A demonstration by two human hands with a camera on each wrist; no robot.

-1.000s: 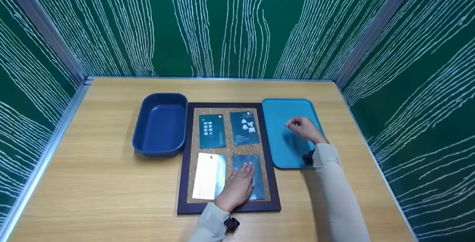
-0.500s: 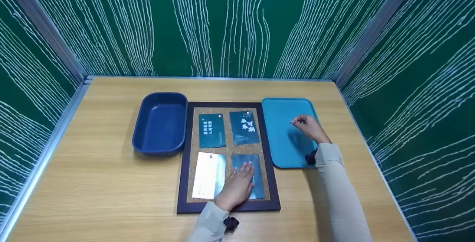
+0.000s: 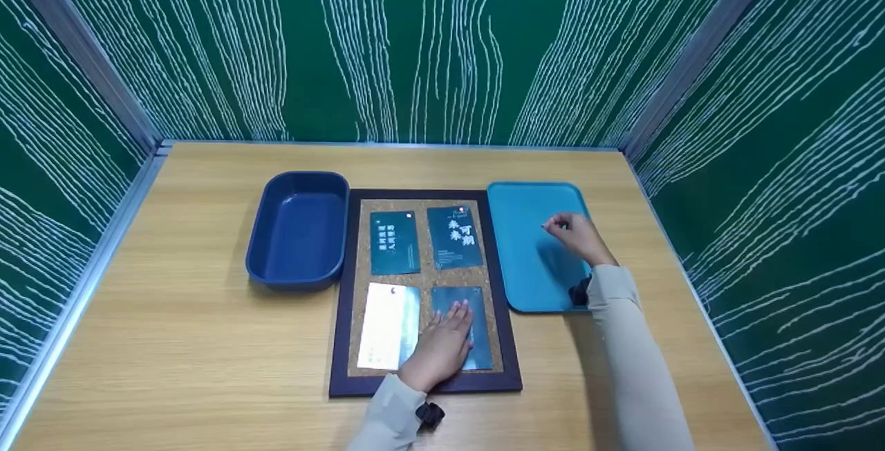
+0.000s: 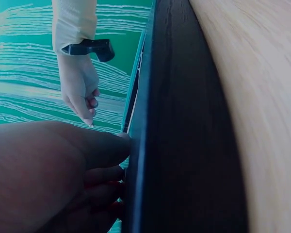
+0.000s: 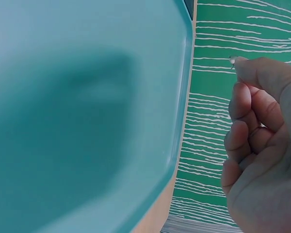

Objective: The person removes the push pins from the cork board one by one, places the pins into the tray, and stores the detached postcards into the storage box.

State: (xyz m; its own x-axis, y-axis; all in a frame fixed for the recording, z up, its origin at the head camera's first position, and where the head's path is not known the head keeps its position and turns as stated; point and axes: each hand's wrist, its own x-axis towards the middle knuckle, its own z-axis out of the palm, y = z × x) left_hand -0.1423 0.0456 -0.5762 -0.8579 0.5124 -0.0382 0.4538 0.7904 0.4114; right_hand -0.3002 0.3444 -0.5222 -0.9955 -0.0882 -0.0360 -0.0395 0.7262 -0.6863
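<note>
A dark-framed cork board bears two green cards at its top, a white-and-teal card at lower left and a blue-green card at lower right. My left hand rests flat on the lower right card, fingers extended, hiding part of it. Above the turquoise tray, my right hand pinches a tiny, pale pushpin between thumb and forefinger. The other fingers of that hand are curled in. Small pins show at the top edges of the green cards and the white one.
A deep blue bin stands against the board's left side. The tray lies against its right side. All are on a wooden table, with green, white-streaked panels at the back and sides.
Over the tray, my right hand has shifted slightly to the right and up, still pinching the pushpin. My left hand stays on the lower right card.
</note>
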